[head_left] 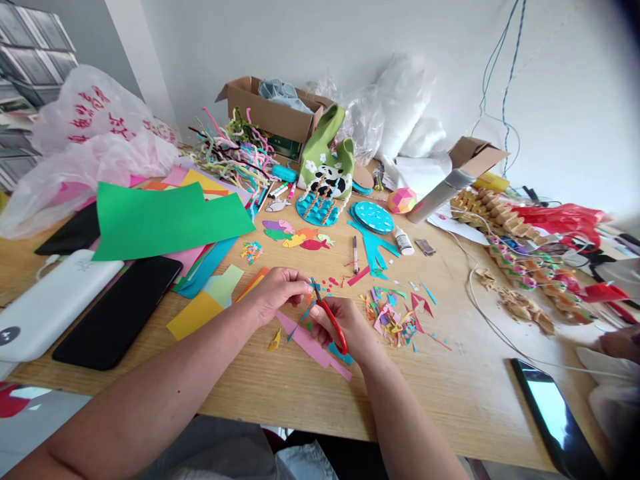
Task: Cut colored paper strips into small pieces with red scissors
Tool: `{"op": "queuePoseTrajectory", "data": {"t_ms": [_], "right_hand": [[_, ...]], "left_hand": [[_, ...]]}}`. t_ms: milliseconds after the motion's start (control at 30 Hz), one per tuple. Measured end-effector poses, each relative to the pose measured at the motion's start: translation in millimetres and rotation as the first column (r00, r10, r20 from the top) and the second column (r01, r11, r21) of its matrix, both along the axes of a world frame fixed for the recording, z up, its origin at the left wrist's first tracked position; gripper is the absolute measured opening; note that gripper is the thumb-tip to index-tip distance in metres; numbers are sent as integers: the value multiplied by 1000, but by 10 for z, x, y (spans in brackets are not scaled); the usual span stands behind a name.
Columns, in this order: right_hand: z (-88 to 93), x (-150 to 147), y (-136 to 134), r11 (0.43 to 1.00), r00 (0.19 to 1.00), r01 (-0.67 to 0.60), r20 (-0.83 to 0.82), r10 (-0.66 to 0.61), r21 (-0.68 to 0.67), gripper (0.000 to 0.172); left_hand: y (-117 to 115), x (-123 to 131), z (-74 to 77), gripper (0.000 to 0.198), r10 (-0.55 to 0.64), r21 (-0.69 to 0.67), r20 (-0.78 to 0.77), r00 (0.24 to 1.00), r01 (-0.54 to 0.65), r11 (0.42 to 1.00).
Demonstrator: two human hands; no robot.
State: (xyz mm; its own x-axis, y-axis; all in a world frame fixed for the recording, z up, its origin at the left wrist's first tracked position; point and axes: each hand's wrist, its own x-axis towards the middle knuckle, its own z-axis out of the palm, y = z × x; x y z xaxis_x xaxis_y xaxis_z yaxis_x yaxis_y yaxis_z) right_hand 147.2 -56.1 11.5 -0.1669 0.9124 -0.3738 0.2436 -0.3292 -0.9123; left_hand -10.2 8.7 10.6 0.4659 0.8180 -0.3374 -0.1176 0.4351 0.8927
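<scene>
My right hand (340,323) is closed round a pair of red-handled scissors (334,322), blades pointing up and to the left. My left hand (283,291) meets it at the blade tips, thumb and forefinger pinched together. Whatever sits in that pinch is too small to make out. Beneath both hands lies a pink paper strip (315,350) with scraps of blue and yellow. Several coloured paper fish (303,240) lie beyond, beside a small heap of tiny cut paper bits (251,252). Right of my right hand is a pile of paper offcuts (393,317).
Green paper (150,220) tops a stack of coloured sheets at left, near a black phone (120,310) and a white power bank (55,303). A glue bottle (403,241), a pen (355,255) and a green panda bag (327,163) stand or lie farther back. A lit phone (553,410) rests at right.
</scene>
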Motion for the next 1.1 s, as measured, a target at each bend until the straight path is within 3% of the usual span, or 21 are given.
{"op": "queuePoseTrajectory", "data": {"t_ms": [1100], "right_hand": [[-3,-10,2,1000,1000,21,-10,-21,-9,48]], "left_hand": [[14,-8,-40,14,-3,24,4,1000,2,1000]]}}
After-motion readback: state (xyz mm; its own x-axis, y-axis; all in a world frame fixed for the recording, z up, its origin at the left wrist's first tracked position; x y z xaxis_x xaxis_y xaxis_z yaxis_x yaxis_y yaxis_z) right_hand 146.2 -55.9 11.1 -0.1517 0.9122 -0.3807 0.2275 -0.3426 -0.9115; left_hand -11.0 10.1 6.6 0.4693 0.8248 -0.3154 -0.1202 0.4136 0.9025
